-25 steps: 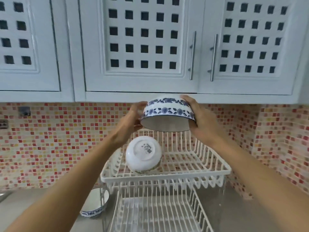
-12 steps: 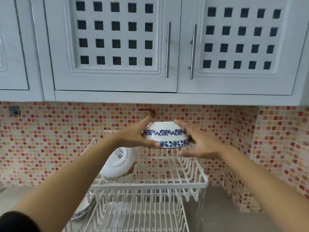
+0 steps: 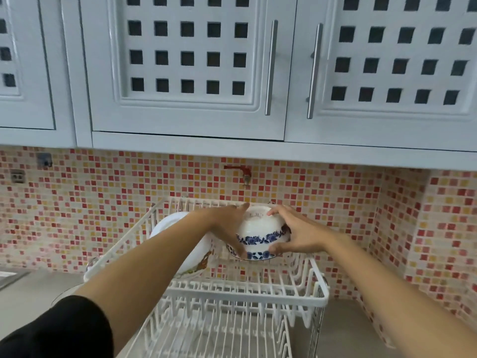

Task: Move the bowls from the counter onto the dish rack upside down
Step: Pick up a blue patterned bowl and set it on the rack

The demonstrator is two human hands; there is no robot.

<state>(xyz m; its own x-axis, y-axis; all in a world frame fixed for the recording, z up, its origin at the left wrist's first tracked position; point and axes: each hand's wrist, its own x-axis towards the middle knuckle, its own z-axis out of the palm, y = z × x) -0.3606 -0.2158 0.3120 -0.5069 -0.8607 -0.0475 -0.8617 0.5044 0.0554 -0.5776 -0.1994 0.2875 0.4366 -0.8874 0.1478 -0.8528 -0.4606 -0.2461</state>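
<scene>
Blue-flowered white bowl, upside down, grasped by both hands' grip over rack.

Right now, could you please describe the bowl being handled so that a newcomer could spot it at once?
Find the white two-tier dish rack under the wall cupboards. On its upper tier, both hands grip an upturned bowl. Unlike the plain white bowl to its left, it carries blue flower bands around its side.

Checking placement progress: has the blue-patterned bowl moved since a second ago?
Yes. The blue-patterned bowl, held by both hands, has dropped from the cabinet's bottom edge down into the dish rack's upper tier.
</scene>
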